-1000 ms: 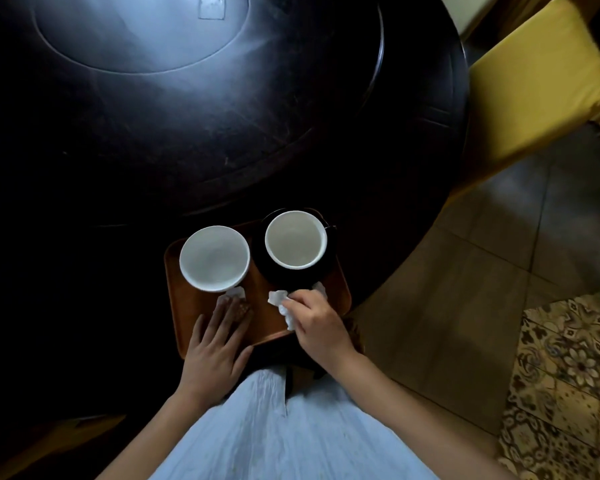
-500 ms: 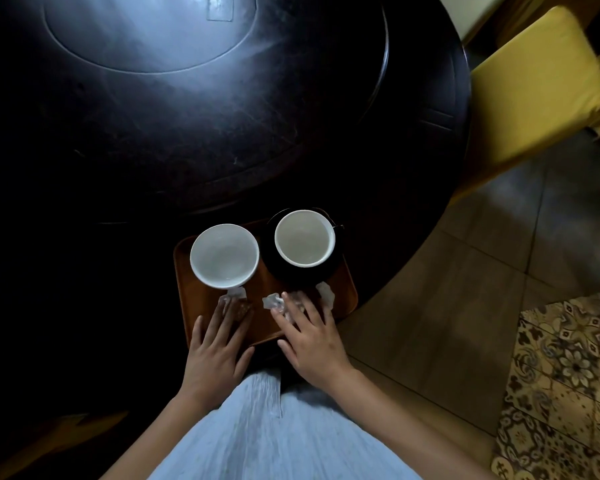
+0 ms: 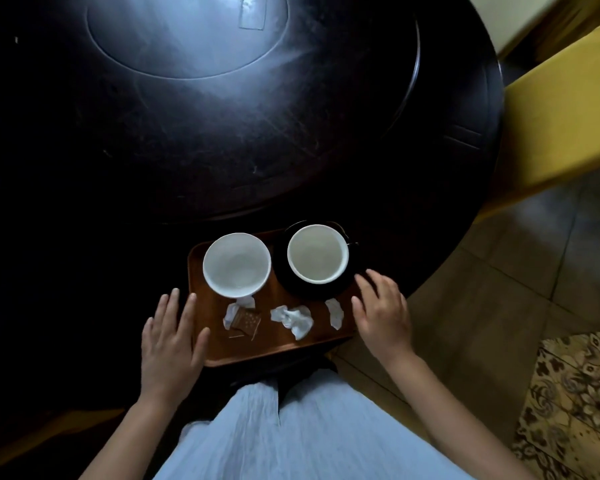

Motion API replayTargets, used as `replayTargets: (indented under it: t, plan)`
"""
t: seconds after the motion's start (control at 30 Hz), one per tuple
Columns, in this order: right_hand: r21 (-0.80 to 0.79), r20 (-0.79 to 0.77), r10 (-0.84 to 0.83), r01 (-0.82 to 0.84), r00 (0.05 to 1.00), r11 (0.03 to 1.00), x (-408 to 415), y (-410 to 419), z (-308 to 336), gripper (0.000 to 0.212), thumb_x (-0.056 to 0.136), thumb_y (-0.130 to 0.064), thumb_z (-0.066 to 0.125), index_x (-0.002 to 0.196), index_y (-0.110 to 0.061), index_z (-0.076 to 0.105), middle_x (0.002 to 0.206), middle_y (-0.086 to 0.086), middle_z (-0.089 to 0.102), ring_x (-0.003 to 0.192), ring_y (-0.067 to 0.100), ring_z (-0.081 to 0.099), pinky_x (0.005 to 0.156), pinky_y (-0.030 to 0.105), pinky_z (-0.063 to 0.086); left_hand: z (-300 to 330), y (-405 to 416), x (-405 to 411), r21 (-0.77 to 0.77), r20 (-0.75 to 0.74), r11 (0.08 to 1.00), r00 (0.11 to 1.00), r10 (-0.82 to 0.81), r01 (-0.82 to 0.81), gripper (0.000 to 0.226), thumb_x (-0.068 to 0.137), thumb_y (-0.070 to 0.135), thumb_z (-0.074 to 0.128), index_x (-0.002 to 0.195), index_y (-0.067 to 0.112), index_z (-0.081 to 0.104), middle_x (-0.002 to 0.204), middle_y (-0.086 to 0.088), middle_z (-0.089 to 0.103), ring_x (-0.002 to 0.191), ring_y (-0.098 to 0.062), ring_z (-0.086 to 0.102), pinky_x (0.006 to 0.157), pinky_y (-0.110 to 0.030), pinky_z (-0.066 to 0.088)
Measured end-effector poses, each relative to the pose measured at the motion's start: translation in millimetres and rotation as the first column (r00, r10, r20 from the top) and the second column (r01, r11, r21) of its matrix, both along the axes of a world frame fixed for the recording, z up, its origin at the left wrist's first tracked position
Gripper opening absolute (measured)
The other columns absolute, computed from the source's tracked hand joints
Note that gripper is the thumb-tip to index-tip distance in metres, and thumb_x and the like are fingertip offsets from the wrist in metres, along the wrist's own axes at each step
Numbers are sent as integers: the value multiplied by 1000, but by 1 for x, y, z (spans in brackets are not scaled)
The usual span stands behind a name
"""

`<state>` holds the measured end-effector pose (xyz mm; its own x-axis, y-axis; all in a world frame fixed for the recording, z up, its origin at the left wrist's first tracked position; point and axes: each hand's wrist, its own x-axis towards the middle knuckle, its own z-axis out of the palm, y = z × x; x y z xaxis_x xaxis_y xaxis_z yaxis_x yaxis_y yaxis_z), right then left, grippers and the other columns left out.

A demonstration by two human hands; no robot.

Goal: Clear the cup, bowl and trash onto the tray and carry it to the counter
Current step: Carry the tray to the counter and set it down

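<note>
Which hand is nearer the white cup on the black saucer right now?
Right. The right hand sits at the brown tray's right edge, fingertips beside the black saucer under the white cup. The left hand lies at the tray's left edge, past the white bowl.

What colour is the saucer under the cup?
Black; the saucer shows as a dark ring around the white cup in the head view.

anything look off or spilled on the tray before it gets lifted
Nothing spilled. The cup's black saucer juts past the tray at its far right corner, so it might slip when lifted.
</note>
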<state>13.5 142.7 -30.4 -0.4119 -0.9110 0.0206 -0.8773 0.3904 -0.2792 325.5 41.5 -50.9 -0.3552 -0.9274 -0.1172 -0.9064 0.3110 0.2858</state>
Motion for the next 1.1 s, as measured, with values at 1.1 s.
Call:
replayTargets:
  t: [1.1]
  plan:
    - [374,549,-273,60,790,925,-60,-78,-19,16,79,-5,63,88,-15,55,93,12,65,85,28,64,76,50,58,5,-79,-17,710,-242,672,823,513,-210,42,81,-7,58,117,11,48,95,-3,59,82,-10,58,57,-23,47]
